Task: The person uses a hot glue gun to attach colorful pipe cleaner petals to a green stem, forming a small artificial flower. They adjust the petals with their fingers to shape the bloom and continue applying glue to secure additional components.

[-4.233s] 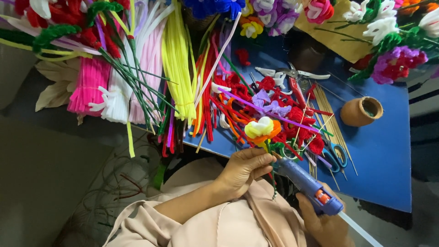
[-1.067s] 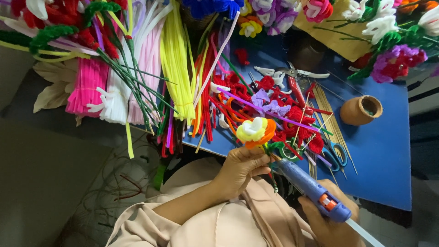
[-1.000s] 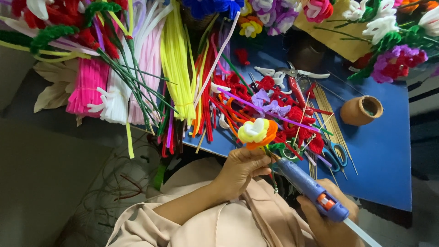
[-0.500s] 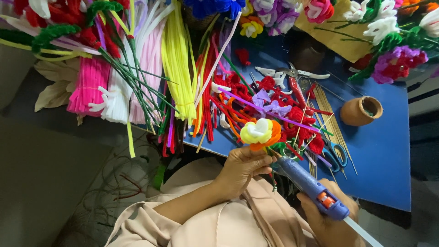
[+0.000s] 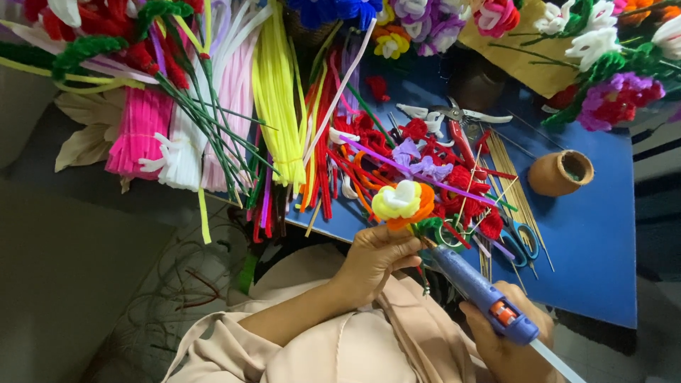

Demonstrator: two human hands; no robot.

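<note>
Left hand (image 5: 374,259) raised from lower centre, fingers curled closed in a pinch, forearm angled up from a beige sleeve. Right hand (image 5: 507,340) low at right, fingers wrapped closed, wrist bent inward.

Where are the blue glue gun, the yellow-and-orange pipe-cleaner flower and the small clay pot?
blue glue gun (image 5: 477,291), head view, middle of the barrel.
yellow-and-orange pipe-cleaner flower (image 5: 401,203), head view, centre of the bloom.
small clay pot (image 5: 555,174), head view, its side wall.

Fuzzy chenille flower (image 5: 402,204); glossy blue plastic glue gun (image 5: 477,292); matt terracotta pot (image 5: 560,172); smooth blue bench (image 5: 596,248); fuzzy yellow pipe cleaners (image 5: 278,99).
</note>
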